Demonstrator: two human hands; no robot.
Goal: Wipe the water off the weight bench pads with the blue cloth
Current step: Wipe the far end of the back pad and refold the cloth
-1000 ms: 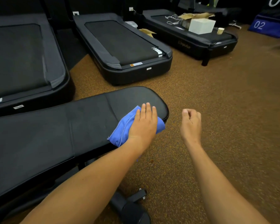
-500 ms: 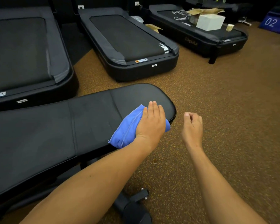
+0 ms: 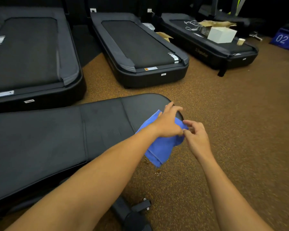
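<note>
The black weight bench pad point(image 3: 57, 144) runs from the left edge to a rounded end near the middle. My left hand point(image 3: 168, 124) grips the blue cloth point(image 3: 158, 150) at that rounded end, lifted so most of the cloth hangs off the pad's near edge over the floor. My right hand point(image 3: 196, 135) is beside it, fingertips pinching the cloth's right corner. No water drops are discernible on the dark pads.
Three black treadmills point(image 3: 140, 50) lie on the floor behind the bench; the right one carries a white box point(image 3: 221, 35) and a small cup point(image 3: 240, 41). A blue block marked 02 point(image 3: 285, 40) sits far right. The bench's foot and wheel point(image 3: 137, 212) lie below my left forearm. Brown speckled floor point(image 3: 240, 114) on the right.
My left hand lay flat on the cloth on the pad; now it has gathered and lifted the cloth off the pad's end. My right hand moved left and took hold of the cloth's corner.
</note>
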